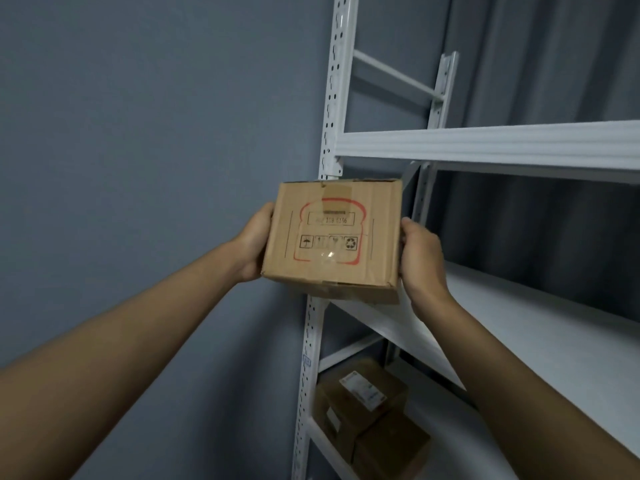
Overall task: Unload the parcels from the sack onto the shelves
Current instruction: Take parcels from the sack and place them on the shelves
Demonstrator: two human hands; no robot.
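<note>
A brown cardboard parcel [332,237] with a red toast-shaped print and taped top is held up in front of the white metal shelving. My left hand [254,244] grips its left side and my right hand [420,258] grips its right side. The parcel hangs at the left end of the middle shelf [540,327], its lower edge just over the shelf's front corner. The sack is not in view.
The shelf unit's perforated front post [329,147] stands right behind the parcel. An upper shelf [485,143] runs above. Two brown parcels [363,403] sit on the lower shelf at the left end. A blue-grey wall fills the left side.
</note>
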